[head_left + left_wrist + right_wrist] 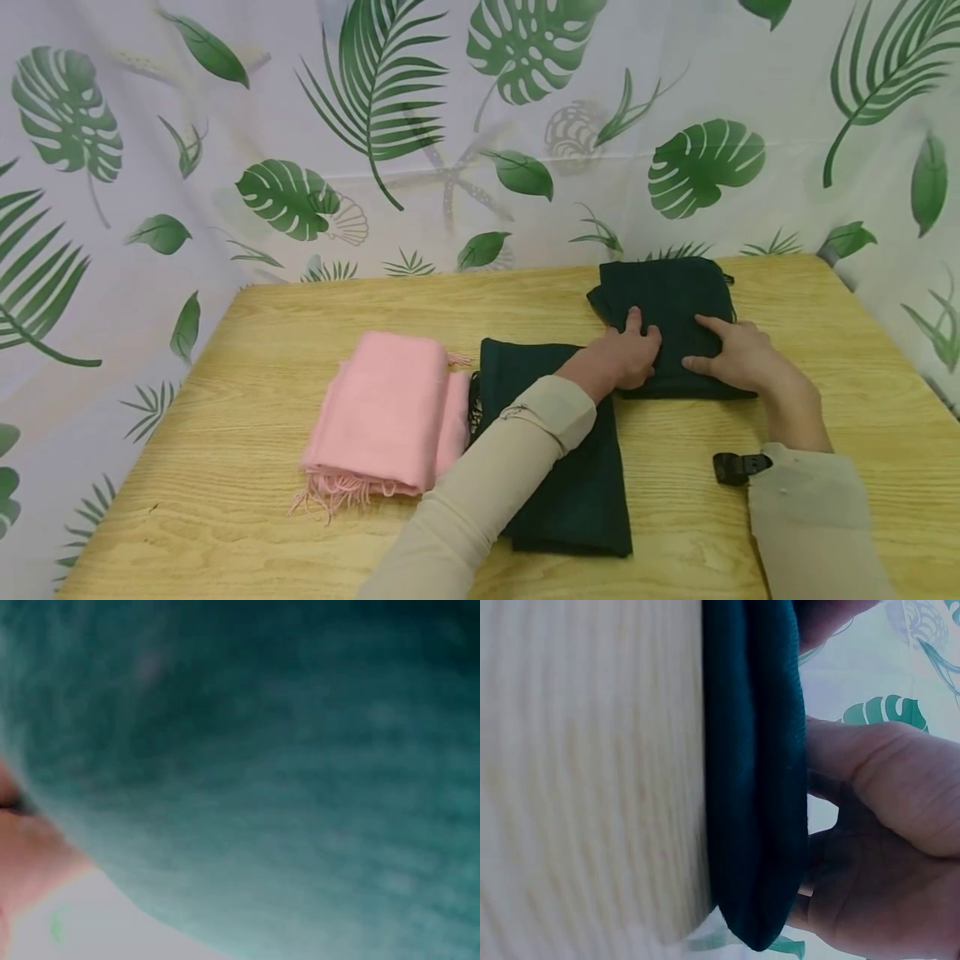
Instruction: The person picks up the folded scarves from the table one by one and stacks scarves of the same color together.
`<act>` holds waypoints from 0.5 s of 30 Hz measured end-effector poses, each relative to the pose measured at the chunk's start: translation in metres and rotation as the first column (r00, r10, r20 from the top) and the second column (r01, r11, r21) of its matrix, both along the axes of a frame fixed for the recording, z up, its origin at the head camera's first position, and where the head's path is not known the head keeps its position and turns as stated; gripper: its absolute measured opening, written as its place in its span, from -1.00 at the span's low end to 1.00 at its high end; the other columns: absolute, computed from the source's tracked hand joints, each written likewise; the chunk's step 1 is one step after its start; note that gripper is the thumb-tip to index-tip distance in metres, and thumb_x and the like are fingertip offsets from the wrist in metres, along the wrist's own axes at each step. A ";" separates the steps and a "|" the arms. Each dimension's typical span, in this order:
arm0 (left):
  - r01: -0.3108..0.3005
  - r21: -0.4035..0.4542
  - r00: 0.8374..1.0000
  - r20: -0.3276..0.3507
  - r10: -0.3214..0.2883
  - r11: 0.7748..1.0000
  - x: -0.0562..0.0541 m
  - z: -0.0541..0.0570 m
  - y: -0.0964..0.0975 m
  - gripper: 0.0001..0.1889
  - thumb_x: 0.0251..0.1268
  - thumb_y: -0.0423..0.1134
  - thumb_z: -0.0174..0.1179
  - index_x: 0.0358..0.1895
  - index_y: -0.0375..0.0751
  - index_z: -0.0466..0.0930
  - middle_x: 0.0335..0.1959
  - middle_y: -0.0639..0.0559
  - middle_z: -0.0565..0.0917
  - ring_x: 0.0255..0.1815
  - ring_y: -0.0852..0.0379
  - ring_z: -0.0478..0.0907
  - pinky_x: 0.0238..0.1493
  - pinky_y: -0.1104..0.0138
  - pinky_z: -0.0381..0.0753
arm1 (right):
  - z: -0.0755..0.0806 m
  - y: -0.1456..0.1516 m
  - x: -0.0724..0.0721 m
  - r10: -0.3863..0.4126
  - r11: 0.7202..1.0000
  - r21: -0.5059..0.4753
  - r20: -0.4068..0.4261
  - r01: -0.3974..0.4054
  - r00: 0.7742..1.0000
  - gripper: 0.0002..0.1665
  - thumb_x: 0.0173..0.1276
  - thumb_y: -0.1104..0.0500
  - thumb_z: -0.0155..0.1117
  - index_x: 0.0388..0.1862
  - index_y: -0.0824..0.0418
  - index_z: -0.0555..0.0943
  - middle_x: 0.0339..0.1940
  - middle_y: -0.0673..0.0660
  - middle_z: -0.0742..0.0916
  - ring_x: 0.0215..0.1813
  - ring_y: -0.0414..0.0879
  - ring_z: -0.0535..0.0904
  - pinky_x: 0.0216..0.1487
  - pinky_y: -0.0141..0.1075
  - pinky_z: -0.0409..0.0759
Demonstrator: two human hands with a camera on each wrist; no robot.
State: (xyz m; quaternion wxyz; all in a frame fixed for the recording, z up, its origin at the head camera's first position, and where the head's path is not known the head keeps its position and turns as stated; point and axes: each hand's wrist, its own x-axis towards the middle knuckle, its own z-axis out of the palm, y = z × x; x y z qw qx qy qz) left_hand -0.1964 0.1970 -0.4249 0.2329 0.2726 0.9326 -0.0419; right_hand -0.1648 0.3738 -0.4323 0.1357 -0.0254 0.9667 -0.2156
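Note:
A folded dark green scarf [675, 300] lies at the back right of the table, layered thick. Its near edge shows as a rounded double fold [754, 780] in the right wrist view. On its left part rests my left hand [618, 358], fingers pointing away. My right hand [738, 354] touches its right part, thumb and index finger spread apart. Beneath my left forearm is a second folded dark green cloth [577, 492] with dark fringe at its left edge. Blurred green fabric [262, 772] fills most of the left wrist view.
A folded pink scarf [382, 408] with fringe lies left of the green cloths. A black clip-like piece [738, 468] is at my right cuff. The wooden table [225, 433] meets a leaf-patterned curtain [450, 125] at the back and sides.

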 end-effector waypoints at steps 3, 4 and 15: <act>0.010 -0.013 1.000 -0.006 -0.010 1.000 0.003 0.000 0.001 -0.32 0.58 0.10 -0.20 0.62 0.23 -0.26 0.63 0.09 -0.41 0.61 0.00 -0.06 0.43 0.29 0.25 | -0.001 0.001 0.001 0.005 1.000 0.014 0.000 -0.005 1.000 -0.06 0.43 0.02 0.24 0.50 0.51 0.05 0.30 0.80 0.18 0.28 0.72 0.06 0.22 0.45 0.18; 0.016 -0.023 1.000 -0.011 -0.016 1.000 0.004 0.000 0.001 -0.32 0.58 0.09 -0.21 0.62 0.23 -0.27 0.63 0.09 -0.42 0.61 -0.01 -0.07 0.44 0.29 0.22 | -0.002 0.001 0.002 0.008 1.000 0.018 -0.002 -0.008 1.000 -0.07 0.43 0.02 0.24 0.50 0.51 0.05 0.30 0.79 0.19 0.29 0.72 0.06 0.22 0.45 0.18; 0.090 -0.140 0.991 -0.085 -0.102 0.986 0.022 -0.002 -0.006 -0.33 0.61 0.14 -0.43 0.58 0.28 -0.54 0.60 0.15 -0.56 0.62 -0.04 -0.19 0.55 0.28 -0.14 | -0.002 -0.001 0.011 0.009 0.999 0.037 -0.017 -0.009 1.000 -0.11 0.44 0.05 0.23 0.49 0.53 0.08 0.28 0.79 0.23 0.28 0.69 0.11 0.23 0.43 0.20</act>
